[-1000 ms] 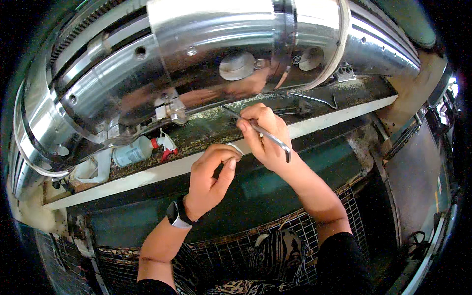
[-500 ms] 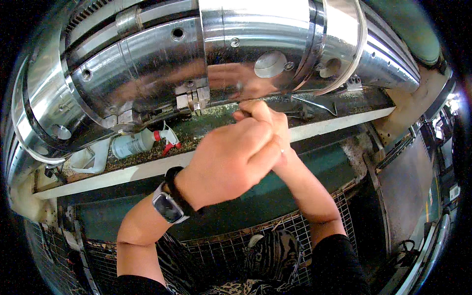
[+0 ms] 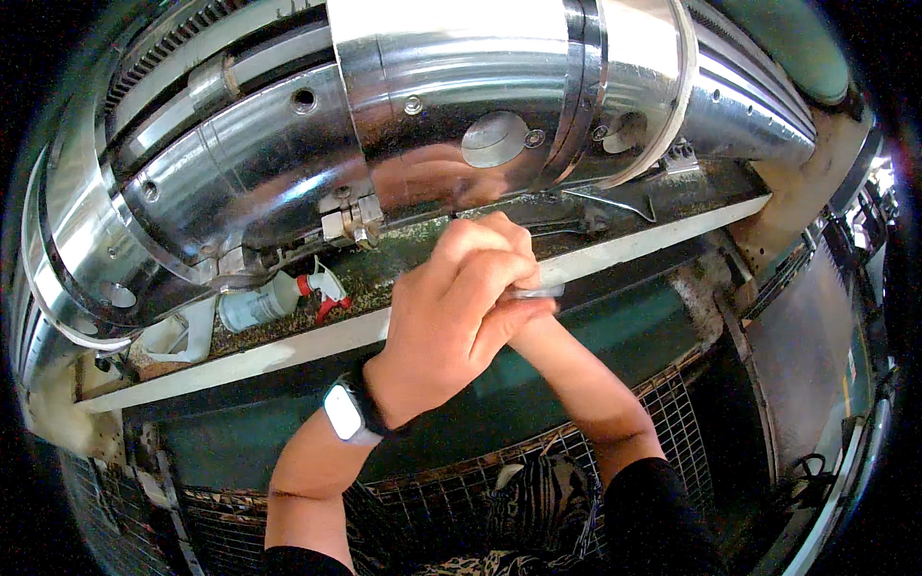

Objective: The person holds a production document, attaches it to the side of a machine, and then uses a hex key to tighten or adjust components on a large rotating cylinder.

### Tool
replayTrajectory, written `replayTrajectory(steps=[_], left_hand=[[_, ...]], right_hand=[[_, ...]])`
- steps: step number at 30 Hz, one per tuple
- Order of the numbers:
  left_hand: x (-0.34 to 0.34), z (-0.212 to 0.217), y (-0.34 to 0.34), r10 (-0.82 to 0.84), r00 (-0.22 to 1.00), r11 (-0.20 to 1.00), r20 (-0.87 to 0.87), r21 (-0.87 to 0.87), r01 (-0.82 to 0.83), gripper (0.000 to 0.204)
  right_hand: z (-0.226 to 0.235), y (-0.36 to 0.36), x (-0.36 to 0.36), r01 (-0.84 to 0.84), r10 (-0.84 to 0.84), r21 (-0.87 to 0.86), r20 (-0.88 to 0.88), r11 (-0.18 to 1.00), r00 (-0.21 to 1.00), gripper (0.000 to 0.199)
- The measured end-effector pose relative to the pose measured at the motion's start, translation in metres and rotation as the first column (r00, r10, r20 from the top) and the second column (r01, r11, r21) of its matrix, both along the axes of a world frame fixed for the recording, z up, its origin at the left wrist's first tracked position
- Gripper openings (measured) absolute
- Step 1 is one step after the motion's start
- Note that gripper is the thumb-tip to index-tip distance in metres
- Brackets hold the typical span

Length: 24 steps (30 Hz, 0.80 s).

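A: Where are the hands?

B: Both sit at the middle of the frame, just under the big polished steel cylinder [image 3: 461,125] that fills the upper half. The left hand [image 3: 451,307] lies on top, fingers curled over, knuckles toward the machine. A wristwatch [image 3: 348,413] with a pale face sits on that wrist, lower left of centre.

A: And the right hand?

B: Mostly hidden. The right hand [image 3: 523,312] is tucked beneath the left one; only its forearm shows, running down to a dark sleeve at the lower right. I cannot tell how its fingers are set.

A: Is anything held?

B: A small clear piece [image 3: 538,288] pokes out at the right edge of the left hand's fingers, pinched there. It is too small to tell its kind, and I cannot tell which hand really has it.

A: Any packages or labels?

B: One: a pale plastic bottle [image 3: 257,305] lying on its side on the speckled ledge [image 3: 403,264], left of centre, with a red and white nozzle [image 3: 322,288] pointing right toward the hands. It is apart from them. No readable label shows on it.

A: What else is near?

B: A white strip [image 3: 288,350] edges the ledge, slanting from lower left to upper right. Below it a green panel [image 3: 615,322], then wire mesh [image 3: 461,490] along the bottom. A small metal block [image 3: 351,221] sits under the cylinder, just above the left hand.
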<state>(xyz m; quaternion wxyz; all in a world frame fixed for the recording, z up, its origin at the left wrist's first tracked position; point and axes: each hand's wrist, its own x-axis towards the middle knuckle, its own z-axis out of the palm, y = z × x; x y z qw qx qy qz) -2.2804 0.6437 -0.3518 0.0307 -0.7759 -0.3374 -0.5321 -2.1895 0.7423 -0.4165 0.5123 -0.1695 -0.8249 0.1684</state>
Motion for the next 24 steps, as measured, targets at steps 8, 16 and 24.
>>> replayTrajectory(steps=[8,16,24], left_hand=[[-0.01,-0.019,-0.019,-0.082,0.906,0.993,0.415,0.111,0.04,0.052],[-0.041,-0.094,-0.052,0.214,0.869,0.977,0.446,-0.089,-0.194,0.032],[-0.042,-0.115,-0.066,0.353,0.799,0.936,0.486,-0.192,-0.296,0.027]], right_hand=[[0.033,-0.024,-0.005,0.046,0.071,0.405,-0.269,0.913,0.961,0.019],[-0.015,-0.042,-0.011,-0.375,0.354,-0.459,-0.134,0.806,0.926,0.008],[-0.011,-0.036,-0.044,-0.495,0.42,-0.557,-0.267,0.667,0.867,0.01]])
